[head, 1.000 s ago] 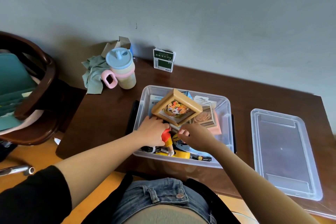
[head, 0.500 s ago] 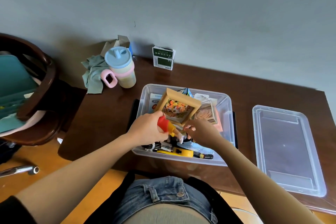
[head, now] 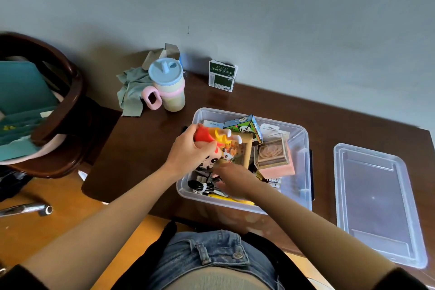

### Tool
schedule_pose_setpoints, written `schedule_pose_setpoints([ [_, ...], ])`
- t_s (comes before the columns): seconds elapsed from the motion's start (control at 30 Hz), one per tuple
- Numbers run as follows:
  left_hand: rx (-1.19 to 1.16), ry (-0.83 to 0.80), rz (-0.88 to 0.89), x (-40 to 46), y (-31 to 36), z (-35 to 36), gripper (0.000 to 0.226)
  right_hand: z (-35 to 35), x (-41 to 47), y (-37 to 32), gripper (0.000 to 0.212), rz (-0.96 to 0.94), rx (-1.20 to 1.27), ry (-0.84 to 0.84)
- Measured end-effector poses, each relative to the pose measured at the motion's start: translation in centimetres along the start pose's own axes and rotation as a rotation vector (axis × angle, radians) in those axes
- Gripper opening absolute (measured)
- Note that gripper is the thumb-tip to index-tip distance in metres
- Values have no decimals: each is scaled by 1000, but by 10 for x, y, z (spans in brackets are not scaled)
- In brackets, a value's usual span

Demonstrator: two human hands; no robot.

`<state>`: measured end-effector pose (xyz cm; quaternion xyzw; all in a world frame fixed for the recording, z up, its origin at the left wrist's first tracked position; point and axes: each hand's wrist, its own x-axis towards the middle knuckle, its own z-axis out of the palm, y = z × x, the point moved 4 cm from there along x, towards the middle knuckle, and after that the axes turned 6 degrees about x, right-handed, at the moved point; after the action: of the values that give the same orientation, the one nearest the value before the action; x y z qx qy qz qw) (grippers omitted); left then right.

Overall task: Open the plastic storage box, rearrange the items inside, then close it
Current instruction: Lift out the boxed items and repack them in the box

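The clear plastic storage box (head: 303, 172) stands open on the dark wooden table, its lid (head: 376, 207) lying flat to the right. My left hand (head: 188, 153) grips a red and yellow toy figure (head: 209, 135), holding it tilted above the box's left rear corner. My right hand (head: 235, 180) is blurred, low over the box front, its fingers at the lower edge of a wooden picture frame (head: 240, 150). Whether it holds the frame is unclear. Inside too are a panda carton (head: 244, 126), a rose in a clear case (head: 273, 155) and a black cable (head: 200, 186).
A pastel cup with a pink handle (head: 168, 87) and a grey-green cloth (head: 131, 94) sit at the back left of the table. A green and white carton (head: 222, 75) stands by the wall. A dark wooden chair (head: 58, 125) is at the left.
My left hand has lifted the toy figure up and back out of the box. The picture frame has dropped from its tilted, raised pose down into the box, and my right hand has followed it.
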<state>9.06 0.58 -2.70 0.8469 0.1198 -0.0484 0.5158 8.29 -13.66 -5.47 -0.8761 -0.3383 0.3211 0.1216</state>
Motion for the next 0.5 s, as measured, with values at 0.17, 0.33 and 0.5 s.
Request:
schedule_pose_setpoints([
  [0.17, -17, 26, 10, 1, 0, 4, 39, 16, 24, -17, 29, -28, -406, -90],
  [0.33, 87, 38, 12, 3, -1, 6, 47, 16, 26, -5, 38, 35, -590, -93],
  [0.5, 132, 96, 40, 6, -6, 3, 51, 28, 24, 2, 26, 105, -385, -149],
])
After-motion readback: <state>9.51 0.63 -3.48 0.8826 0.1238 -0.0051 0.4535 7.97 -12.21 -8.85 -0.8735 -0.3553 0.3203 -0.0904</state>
